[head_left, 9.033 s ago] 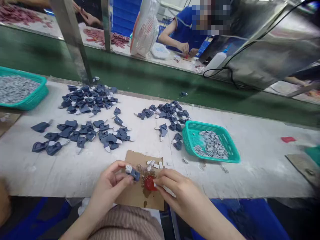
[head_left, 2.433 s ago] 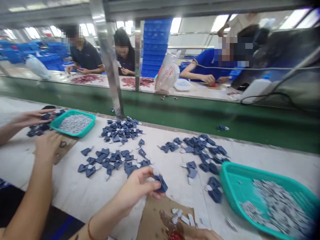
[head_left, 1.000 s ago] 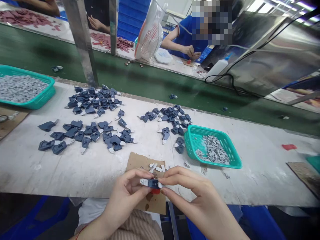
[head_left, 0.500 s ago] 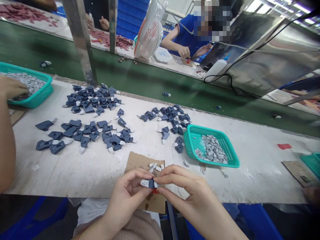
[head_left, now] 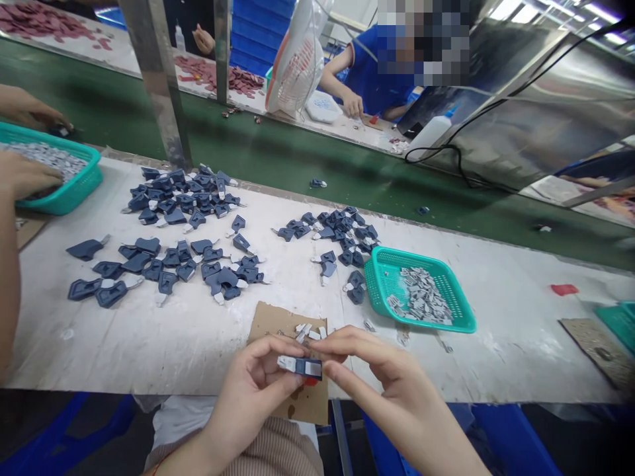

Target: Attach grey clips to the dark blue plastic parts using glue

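Faces a scuffed white worktable [head_left: 510,350], backed by a dark green strip [head_left: 282,155] and, beyond it, a second pale bench [head_left: 344,129]. Includes a broad steel post [head_left: 156,86] at left, a narrower post [head_left: 221,53] beside it, and stacked blue crates [head_left: 258,36] behind. Shows a shiny metal panel [head_left: 526,119] at upper right, below bright strip lights [head_left: 592,13]. Darkens beneath the near edge.
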The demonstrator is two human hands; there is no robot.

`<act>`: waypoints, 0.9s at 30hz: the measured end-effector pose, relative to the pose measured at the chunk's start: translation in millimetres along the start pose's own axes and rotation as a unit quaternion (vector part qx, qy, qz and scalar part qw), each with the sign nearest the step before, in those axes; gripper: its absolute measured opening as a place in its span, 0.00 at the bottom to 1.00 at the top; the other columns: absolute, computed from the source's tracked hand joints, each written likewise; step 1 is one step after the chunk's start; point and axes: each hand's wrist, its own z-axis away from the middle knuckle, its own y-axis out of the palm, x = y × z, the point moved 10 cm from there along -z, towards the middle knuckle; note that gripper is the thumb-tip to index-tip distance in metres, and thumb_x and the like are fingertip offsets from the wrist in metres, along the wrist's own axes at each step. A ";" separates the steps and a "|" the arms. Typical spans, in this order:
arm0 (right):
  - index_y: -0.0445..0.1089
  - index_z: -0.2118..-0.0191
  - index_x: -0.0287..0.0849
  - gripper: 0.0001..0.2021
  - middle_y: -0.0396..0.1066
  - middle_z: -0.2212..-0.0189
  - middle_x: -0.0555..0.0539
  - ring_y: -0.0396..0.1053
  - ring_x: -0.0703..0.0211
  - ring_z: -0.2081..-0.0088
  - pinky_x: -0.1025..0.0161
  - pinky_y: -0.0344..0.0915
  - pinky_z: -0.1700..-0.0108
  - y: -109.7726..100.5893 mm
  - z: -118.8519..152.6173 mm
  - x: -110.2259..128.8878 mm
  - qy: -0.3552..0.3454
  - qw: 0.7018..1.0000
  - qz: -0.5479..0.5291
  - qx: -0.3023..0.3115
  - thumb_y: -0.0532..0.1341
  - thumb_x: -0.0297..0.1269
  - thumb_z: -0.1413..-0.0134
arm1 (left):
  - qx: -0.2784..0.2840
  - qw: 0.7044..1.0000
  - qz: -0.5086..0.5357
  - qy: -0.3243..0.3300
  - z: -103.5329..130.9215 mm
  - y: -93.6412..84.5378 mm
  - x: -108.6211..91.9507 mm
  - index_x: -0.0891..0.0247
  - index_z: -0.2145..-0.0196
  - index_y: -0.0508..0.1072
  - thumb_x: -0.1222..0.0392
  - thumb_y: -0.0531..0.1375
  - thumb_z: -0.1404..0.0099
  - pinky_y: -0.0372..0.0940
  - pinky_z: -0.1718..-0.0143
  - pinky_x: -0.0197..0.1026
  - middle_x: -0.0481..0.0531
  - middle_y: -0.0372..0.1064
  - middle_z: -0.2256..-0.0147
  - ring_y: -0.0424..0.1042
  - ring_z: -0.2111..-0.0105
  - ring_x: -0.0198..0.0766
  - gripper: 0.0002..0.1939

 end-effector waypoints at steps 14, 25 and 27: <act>0.74 0.54 0.49 0.14 0.75 0.58 0.46 0.72 0.56 0.54 0.65 0.68 0.54 23.3 -21.1 -20.0 -0.005 0.989 -0.137 -0.049 0.54 0.46 0.34 | 0.023 0.998 -0.007 -0.057 -20.0 19.7 -7.1 0.63 0.64 0.78 0.59 0.70 0.43 0.69 0.66 0.32 0.49 0.75 0.71 0.73 0.70 0.32 0.10; 0.75 0.55 0.45 0.19 0.75 0.68 0.45 0.73 0.53 0.65 0.61 0.71 0.65 -146.4 -8.3 -100.8 0.075 0.943 0.059 -0.318 0.54 0.52 0.39 | -0.088 0.976 -0.198 0.035 -168.3 -12.5 -138.3 0.68 0.65 0.77 0.65 0.60 0.37 0.69 0.66 0.34 0.59 0.76 0.59 0.72 0.69 0.32 0.06; 0.74 0.55 0.44 0.20 0.77 0.67 0.44 0.75 0.50 0.64 0.60 0.71 0.66 -183.2 -1.8 -126.0 0.108 0.926 0.159 -0.324 0.52 0.50 0.39 | -0.121 0.956 -0.262 0.059 -203.3 -23.5 -162.2 0.68 0.68 0.76 0.67 0.61 0.39 0.68 0.67 0.34 0.59 0.77 0.63 0.71 0.71 0.32 0.03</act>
